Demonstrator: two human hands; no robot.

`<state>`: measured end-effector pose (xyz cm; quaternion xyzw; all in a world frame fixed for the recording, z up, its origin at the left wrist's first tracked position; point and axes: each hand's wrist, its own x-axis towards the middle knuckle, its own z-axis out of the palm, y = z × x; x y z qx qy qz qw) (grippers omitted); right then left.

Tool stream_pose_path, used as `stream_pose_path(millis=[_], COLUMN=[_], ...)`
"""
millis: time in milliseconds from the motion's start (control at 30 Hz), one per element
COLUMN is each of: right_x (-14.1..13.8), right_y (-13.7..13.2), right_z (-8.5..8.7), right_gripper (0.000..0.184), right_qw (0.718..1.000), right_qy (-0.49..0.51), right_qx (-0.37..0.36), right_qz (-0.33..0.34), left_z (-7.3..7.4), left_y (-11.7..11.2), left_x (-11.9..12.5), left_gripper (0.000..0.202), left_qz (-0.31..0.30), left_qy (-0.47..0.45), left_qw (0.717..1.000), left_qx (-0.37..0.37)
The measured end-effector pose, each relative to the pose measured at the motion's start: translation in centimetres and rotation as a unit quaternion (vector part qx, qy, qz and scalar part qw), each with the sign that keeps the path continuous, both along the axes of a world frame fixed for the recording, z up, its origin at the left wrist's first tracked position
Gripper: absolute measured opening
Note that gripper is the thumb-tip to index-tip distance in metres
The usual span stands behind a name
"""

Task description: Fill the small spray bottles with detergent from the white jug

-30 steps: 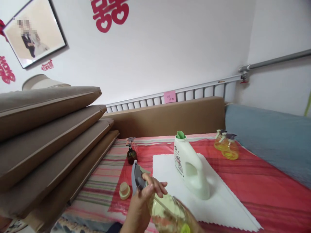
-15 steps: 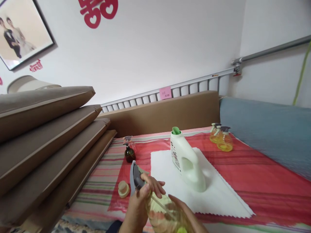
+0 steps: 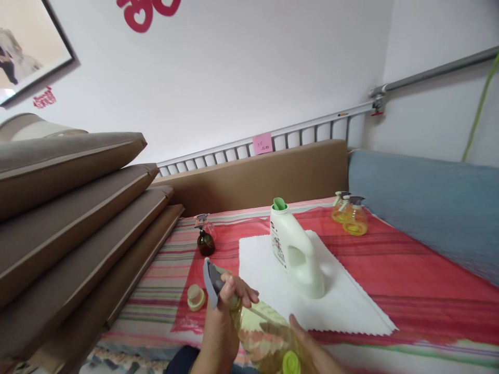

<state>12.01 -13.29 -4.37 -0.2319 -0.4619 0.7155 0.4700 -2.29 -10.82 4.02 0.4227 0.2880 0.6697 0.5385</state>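
Observation:
A clear spray bottle [image 3: 259, 324] with yellowish liquid and a grey trigger head [image 3: 213, 280] lies tilted across the front, its head toward the upper left. My left hand [image 3: 228, 306] is closed around its neck just below the trigger. Against the bottle's lower right side, my right hand [image 3: 314, 345] grips it, with the far fingers partly hidden behind or seen through the plastic. A thin dip tube runs inside, and a yellow-green round spot [image 3: 291, 362] shows near the base. Beyond the hands, a large pale green jug [image 3: 298, 259] with an open green spout stands upright on a white cloth [image 3: 351, 306].
A pale round cap [image 3: 195, 297] lies left of the hands. Behind it stand a dark brown pump bottle [image 3: 206, 243] and a pinkish bottle. Two yellow spray bottles [image 3: 355, 222] stand at the back right. Stacked brown cushions [image 3: 78, 228] rise at the left; a blue cushion [image 3: 424, 202] lies right.
The view has shifted slightly, so the scene sits a little higher and further left. Both hands keep hold of the spray bottle, which has turned slightly, showing more of the yellow-green spot.

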Motion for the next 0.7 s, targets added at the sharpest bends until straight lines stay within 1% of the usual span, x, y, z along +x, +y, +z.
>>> stream_pose_path(millis=[67,100,167,200,233,300,333,367,433,467,533,567,633,700], right_x=[-0.3,-0.5,-0.8,-0.8,-0.8,-0.5,-0.4,-0.3,-0.2,-0.2,-0.4,-0.5,-0.4,0.0], right_y=[-0.1,0.0,0.1,0.3,0.4,0.4,0.4,0.4,0.3,0.4,0.6,0.8,1.1,1.3], right_z=[-0.5,-1.0,-2.1,-2.6,-2.9,-3.0,-2.8,-2.4,-1.8,-1.6,-2.0,-2.6,-4.3,-6.2], right_gripper=[0.069,0.076,0.092,0.097,0.100,0.102,0.100,0.096,0.090,0.089,0.092,0.093,0.090,0.085], right_qw=[1.000,0.999,0.998,0.998,0.998,0.999,0.999,0.997,0.985,0.975,0.952,0.940,0.921,0.916], right_qy=[0.020,0.029,0.045,0.050,0.051,0.024,-0.012,-0.057,-0.144,-0.182,-0.245,-0.272,-0.312,-0.314], right_qx=[-0.019,-0.023,-0.019,-0.015,-0.009,0.018,0.034,0.052,0.092,0.115,0.159,0.174,0.178,0.158], right_qz=[0.012,0.004,-0.026,-0.031,-0.021,0.011,0.022,0.019,-0.025,-0.053,-0.089,-0.107,-0.150,-0.196], left_z=[0.3,0.4,0.5,0.4,0.3,0.1,0.0,-0.2,-0.2,-0.2,0.2,0.5,1.4,2.4], left_y=[0.0,0.0,0.0,0.1,0.1,0.1,0.1,0.0,-0.1,-0.1,-0.1,0.0,0.1,0.1], left_x=[-0.2,-0.4,-0.5,-0.6,-0.6,-0.5,-0.5,-0.4,-0.1,-0.1,-0.3,-0.7,-1.9,-3.4], left_gripper=[0.030,0.029,0.029,0.029,0.029,0.029,0.028,0.028,0.030,0.030,0.028,0.027,0.025,0.022], left_qz=[-0.025,-0.026,-0.013,-0.004,0.003,0.008,0.003,-0.006,-0.025,-0.024,0.011,0.038,0.090,0.125], left_qy=[0.011,0.014,0.021,0.024,0.030,0.046,0.055,0.065,0.091,0.100,0.092,0.075,0.034,0.019], left_qw=[1.000,0.999,1.000,0.999,0.999,0.999,0.998,0.998,0.995,0.994,0.995,0.995,0.994,0.990], left_qx=[0.010,0.014,0.018,0.020,0.022,0.024,0.024,0.024,0.029,0.033,0.042,0.045,0.052,0.065])
